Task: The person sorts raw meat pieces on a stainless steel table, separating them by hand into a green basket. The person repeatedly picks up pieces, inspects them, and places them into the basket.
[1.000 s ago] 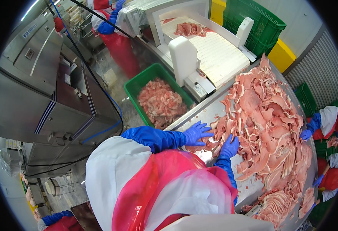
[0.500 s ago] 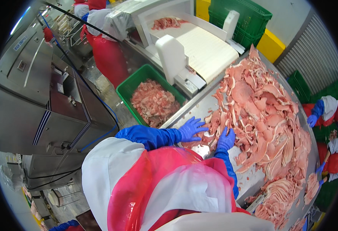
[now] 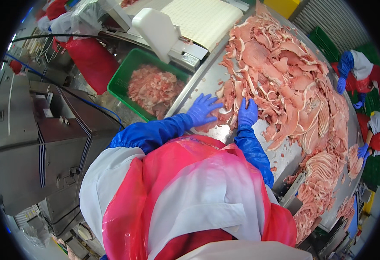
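A large heap of thin pink sliced meat covers much of the steel table in front of me. My left hand, in a blue-violet glove, lies with fingers spread at the heap's left edge, over a few loose slices. Just to its right, my right hand, gloved alike, touches the near edge of the heap with its fingertips among the slices. Its fingers are slightly bent and partly apart, and I see no slice gripped in them. Both sleeves are blue.
Left of the table stands a green crate holding meat pieces. Beyond it is a white conveyor belt with a white guard. Steel cabinets line the left. Co-workers' gloved hands show at the right, beside more green crates.
The whole view has shifted, so the table and crate appear further up and left. My right hand's fingers have drawn closer together at the meat; my left stays spread beside it.
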The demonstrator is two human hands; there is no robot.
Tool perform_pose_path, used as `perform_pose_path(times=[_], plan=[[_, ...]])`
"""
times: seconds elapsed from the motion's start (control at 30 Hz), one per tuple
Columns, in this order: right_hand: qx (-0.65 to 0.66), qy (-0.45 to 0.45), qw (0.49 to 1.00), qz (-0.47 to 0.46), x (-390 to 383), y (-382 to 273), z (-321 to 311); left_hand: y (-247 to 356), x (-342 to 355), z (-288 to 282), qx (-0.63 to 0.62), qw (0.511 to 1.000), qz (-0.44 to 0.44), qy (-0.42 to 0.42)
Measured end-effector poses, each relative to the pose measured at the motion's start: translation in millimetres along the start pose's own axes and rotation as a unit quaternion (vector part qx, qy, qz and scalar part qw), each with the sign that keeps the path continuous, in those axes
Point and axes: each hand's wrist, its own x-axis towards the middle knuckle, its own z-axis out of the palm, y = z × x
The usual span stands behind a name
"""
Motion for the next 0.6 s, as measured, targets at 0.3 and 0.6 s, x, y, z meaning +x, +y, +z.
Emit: perform_pose_path(times=[0.3, 0.6], plan=[[0.006, -0.001, 1.0, 0.017, 0, 4, 3, 6, 3, -8, 0.011, 1.0, 0.004, -0.003], [0.005, 0.019, 1.0, 0.003, 0, -2, 1, 1, 1, -4, 0.017, 1.0, 0.011, 0.007]])
